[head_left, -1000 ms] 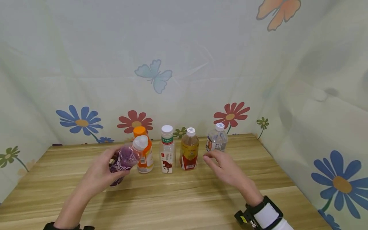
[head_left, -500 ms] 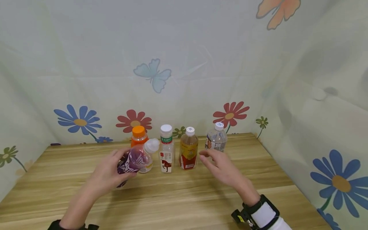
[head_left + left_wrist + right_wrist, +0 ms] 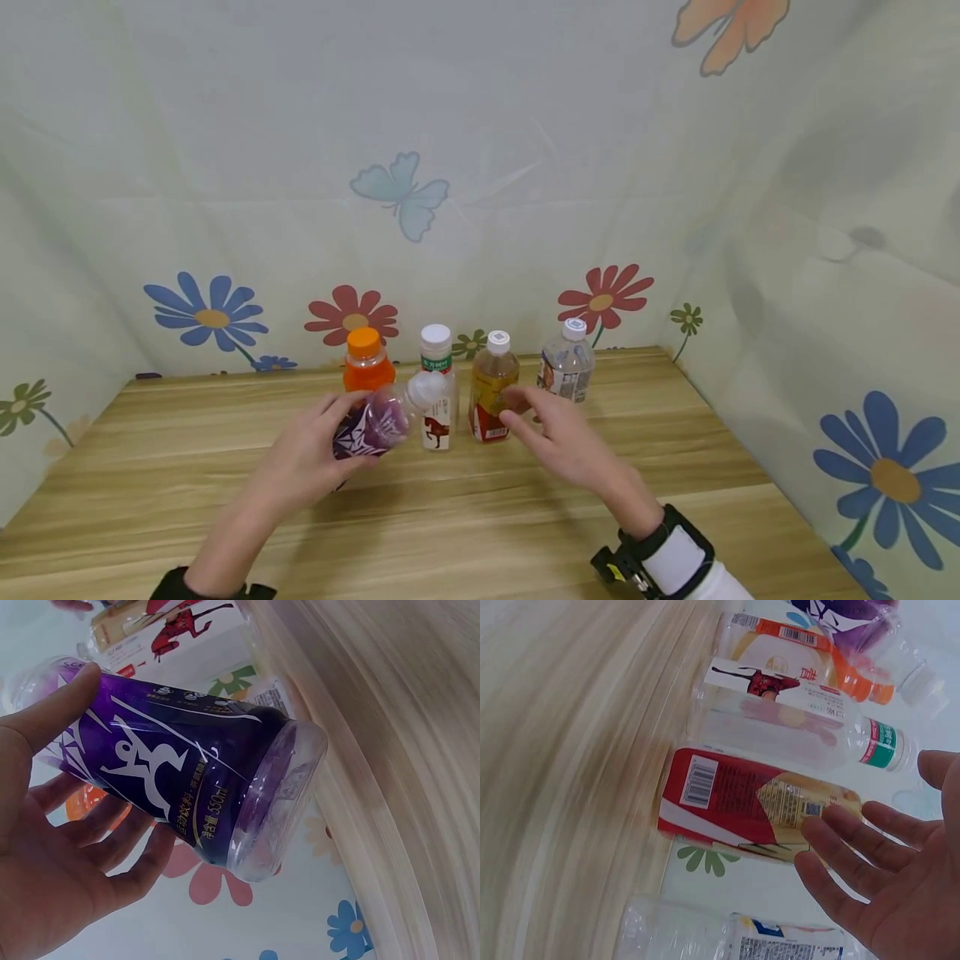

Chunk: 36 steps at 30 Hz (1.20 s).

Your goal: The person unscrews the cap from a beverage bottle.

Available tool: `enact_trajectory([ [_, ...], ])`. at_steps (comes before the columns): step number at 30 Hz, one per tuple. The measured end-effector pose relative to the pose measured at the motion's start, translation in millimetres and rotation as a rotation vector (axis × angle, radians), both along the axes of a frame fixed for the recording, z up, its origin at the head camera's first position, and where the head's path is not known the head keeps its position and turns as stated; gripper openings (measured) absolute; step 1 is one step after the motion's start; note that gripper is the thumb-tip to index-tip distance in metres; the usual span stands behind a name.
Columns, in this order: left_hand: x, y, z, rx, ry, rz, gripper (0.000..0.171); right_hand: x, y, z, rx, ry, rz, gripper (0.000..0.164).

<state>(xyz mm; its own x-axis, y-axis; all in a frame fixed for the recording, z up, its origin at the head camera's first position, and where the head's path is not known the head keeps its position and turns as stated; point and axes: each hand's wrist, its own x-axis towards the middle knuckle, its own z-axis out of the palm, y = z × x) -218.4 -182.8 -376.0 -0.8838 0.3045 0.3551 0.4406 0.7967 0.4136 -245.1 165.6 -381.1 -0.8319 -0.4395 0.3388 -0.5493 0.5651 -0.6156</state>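
My left hand point(image 3: 300, 462) grips a purple-labelled drink bottle point(image 3: 363, 433), fingers behind and thumb in front. The bottle leans right, its translucent white cap overlapping the horse-labelled clear bottle point(image 3: 437, 432) in the head view. In the left wrist view, the bottle's clear base point(image 3: 277, 802) shows above the wooden surface. My right hand point(image 3: 566, 437) has relaxed, spread fingers and holds nothing. Its fingertips are right by the red-and-gold-labelled bottle point(image 3: 487, 404), overlapping it in the right wrist view. That bottle stands upright with a white cap.
An orange-capped bottle point(image 3: 366, 371) stands partly hidden behind the held one. To the right is a clear bottle point(image 3: 567, 367) with a white cap, partly behind my right hand. The wooden table point(image 3: 465, 533) meets a flower-printed curtain point(image 3: 495, 250) behind the row of bottles.
My left hand has carried the purple-labelled bottle rightward and tipped it further over. My right hand has shifted left to the red-and-gold-labelled bottle. The other bottles stay put.
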Motion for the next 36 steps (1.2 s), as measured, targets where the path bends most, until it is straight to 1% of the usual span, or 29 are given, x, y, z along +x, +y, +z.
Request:
enact_trajectory([
  [4, -1.1, 5.1, -2.1, -0.005, 0.001, -0.001, 0.080, 1.1, -6.6, 3.4, -0.016, -0.015, 0.015, 0.046],
  [6, -1.6, 6.7, -2.9, -0.010, -0.002, -0.001, 0.080, 1.6, -9.3, 4.5, -0.017, -0.002, 0.020, 0.047],
  [11, -1.9, 8.9, -2.9, -0.025, 0.022, -0.011, 0.079, 1.7, -16.4, 8.1, -0.021, 0.037, 0.023, 0.049],
  [15, -3.0, 13.0, -1.9, -0.021, 0.033, -0.028, 0.080, 2.0, -21.4, 11.1, -0.029, 0.045, 0.035, 0.049],
  [19, -4.4, 18.2, -2.8, -0.030, 0.047, -0.043, 0.081, 2.3, -25.2, 12.2, -0.046, 0.036, 0.061, 0.049],
  [26, -6.8, 26.7, -7.4, -0.074, 0.064, -0.074, 0.079, 2.9, -30.0, 12.9, -0.096, 0.021, 0.130, 0.051],
  [31, -6.9, 29.5, -8.2, -0.075, 0.074, -0.077, 0.077, 4.3, -32.7, 13.8, -0.091, 0.060, 0.147, 0.053],
  [36, -5.8, 30.9, -8.3, -0.085, 0.075, -0.083, 0.078, 4.6, -36.0, 14.7, -0.063, 0.118, 0.166, 0.047],
])
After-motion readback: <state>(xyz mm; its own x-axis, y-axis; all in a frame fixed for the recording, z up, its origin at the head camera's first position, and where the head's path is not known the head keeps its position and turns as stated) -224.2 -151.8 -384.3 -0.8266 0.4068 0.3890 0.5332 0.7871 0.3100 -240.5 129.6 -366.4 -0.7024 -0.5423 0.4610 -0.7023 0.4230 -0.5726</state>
